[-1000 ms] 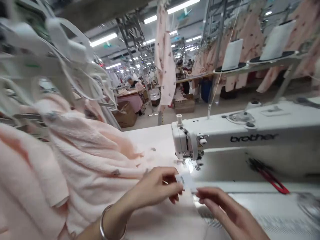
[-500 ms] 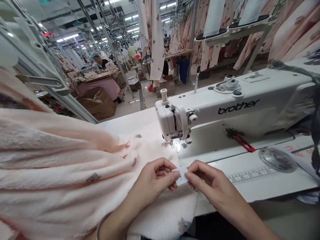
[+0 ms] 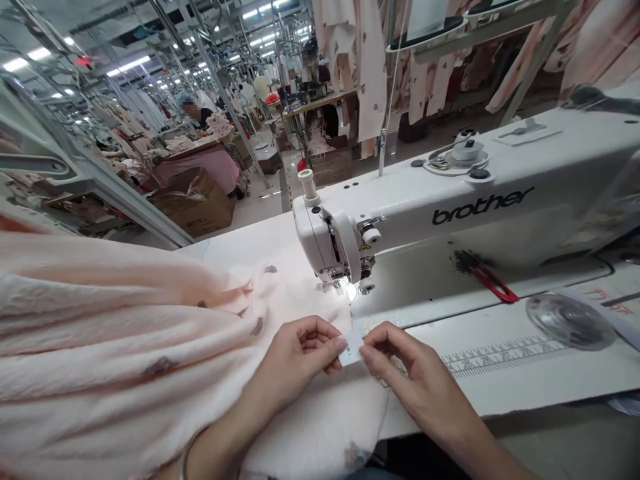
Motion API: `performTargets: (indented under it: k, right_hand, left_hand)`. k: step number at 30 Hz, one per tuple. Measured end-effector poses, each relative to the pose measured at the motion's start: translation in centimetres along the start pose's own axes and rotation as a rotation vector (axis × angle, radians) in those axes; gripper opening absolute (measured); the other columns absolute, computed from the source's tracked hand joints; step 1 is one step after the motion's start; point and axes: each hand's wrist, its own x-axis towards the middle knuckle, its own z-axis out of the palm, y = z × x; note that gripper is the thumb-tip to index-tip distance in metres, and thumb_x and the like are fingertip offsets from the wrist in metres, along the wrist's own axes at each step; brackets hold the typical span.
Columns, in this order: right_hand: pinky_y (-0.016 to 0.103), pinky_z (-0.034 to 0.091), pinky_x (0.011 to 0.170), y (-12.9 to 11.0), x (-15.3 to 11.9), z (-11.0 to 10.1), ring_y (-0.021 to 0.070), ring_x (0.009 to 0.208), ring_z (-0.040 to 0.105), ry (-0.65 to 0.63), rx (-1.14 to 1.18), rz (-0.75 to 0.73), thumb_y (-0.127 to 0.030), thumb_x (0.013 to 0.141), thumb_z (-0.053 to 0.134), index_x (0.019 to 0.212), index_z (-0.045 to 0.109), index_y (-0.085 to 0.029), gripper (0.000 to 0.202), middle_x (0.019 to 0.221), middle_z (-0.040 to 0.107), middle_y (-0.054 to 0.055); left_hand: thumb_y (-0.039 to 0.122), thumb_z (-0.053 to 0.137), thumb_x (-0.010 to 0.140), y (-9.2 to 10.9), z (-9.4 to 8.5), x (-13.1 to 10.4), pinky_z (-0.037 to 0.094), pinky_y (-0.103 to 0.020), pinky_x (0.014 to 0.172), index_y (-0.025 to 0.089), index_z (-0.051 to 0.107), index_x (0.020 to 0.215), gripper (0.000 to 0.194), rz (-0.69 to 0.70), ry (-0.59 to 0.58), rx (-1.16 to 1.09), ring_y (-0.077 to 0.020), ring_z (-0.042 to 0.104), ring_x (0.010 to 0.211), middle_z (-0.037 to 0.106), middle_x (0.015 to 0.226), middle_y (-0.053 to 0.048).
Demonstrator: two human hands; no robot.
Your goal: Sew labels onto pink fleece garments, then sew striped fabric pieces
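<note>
Between my two hands is a small white label (image 3: 353, 348) with faint print. My left hand (image 3: 305, 350) pinches its left end between thumb and fingers. At its right end, my right hand (image 3: 400, 360) pinches the edge, fingers curled. Both hands are just above pale pink plush fabric (image 3: 310, 407), which has small grey-brown motifs and spreads in folds across the left side. The fabric reaches under the needle area of a white sewing machine (image 3: 333, 240), a short way beyond my hands.
Right of my hands, a printed ruler scale (image 3: 500, 353) runs along the table. Red-handled thread snips (image 3: 493, 283) lie under the machine arm, near a clear round disc (image 3: 570, 320). Behind stand a cardboard box (image 3: 193, 203), hanging pink garments (image 3: 370, 73) and a seated person (image 3: 195, 113).
The view has shifted slightly, so the machine and my hands appear a little further left. Both hands still hold the label, which looks slightly tilted.
</note>
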Motion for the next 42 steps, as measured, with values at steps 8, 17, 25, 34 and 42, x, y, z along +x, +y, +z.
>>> performTargets:
  k: [8, 17, 25, 34, 42]
  right_hand:
    - [0.037, 0.038, 0.072, 4.2, -1.4, 2.7, 0.0247, 0.092, 0.049, 0.139, -0.689, -0.486, -0.015, 0.091, 0.039, 0.098, 0.055, -0.016, 0.018, 0.096, 0.053, 0.01]
    - [0.034, 0.037, 0.065, 3.5, 1.0, 2.3, 0.0195, 0.076, 0.043, 0.146, -0.711, -0.426, -0.015, 0.09, 0.043, 0.069, 0.044, -0.017, 0.021, 0.079, 0.045, 0.006]
    - [0.042, 0.042, 0.077, 4.6, 0.7, 2.6, 0.0248, 0.09, 0.045, 0.252, -0.724, -0.365, -0.024, 0.091, 0.045, 0.103, 0.05, -0.013, 0.017, 0.095, 0.049, 0.011]
    - [0.041, 0.044, 0.072, 4.8, 0.9, 2.3, 0.0231, 0.086, 0.043, 0.143, -0.774, -0.341, -0.029, 0.09, 0.046, 0.127, 0.046, -0.011, 0.041, 0.097, 0.046, 0.011]
    - [0.042, 0.044, 0.072, 4.8, 1.1, 2.3, 0.0236, 0.087, 0.041, 0.131, -0.775, -0.362, -0.028, 0.09, 0.046, 0.127, 0.046, -0.009, 0.042, 0.097, 0.044, 0.011]
  left_hand:
    - [0.025, 0.057, 0.075, 0.1, -1.5, 4.9, 0.039, -0.023, 0.056, 0.015, 0.062, 0.069, 0.013, 0.093, 0.215, 0.587, -0.0137, 0.057, 0.058, 0.063, 0.063, -0.002]
    - [0.028, 0.056, 0.075, -0.6, -0.9, 5.6, 0.042, -0.022, 0.056, 0.016, 0.059, 0.074, 0.013, 0.042, 0.14, 0.456, -0.014, 0.059, 0.06, 0.062, 0.064, -0.001]
    - [0.031, 0.055, 0.076, -3.1, -0.7, 6.9, 0.042, -0.023, 0.056, 0.015, 0.06, 0.075, 0.017, -0.021, 0.07, 0.354, -0.0143, 0.059, 0.059, 0.062, 0.064, -0.001]
    - [0.028, 0.058, 0.073, -2.2, -0.8, 7.2, 0.036, -0.022, 0.054, 0.016, 0.058, 0.062, 0.017, -0.047, 0.079, 0.427, -0.0121, 0.052, 0.053, 0.058, 0.054, 0.002]
    - [0.027, 0.058, 0.072, -2.1, -0.6, 7.3, 0.032, -0.02, 0.049, 0.016, 0.054, 0.056, 0.02, -0.051, 0.096, 0.454, -0.0109, 0.05, 0.051, 0.056, 0.051, 0.002]
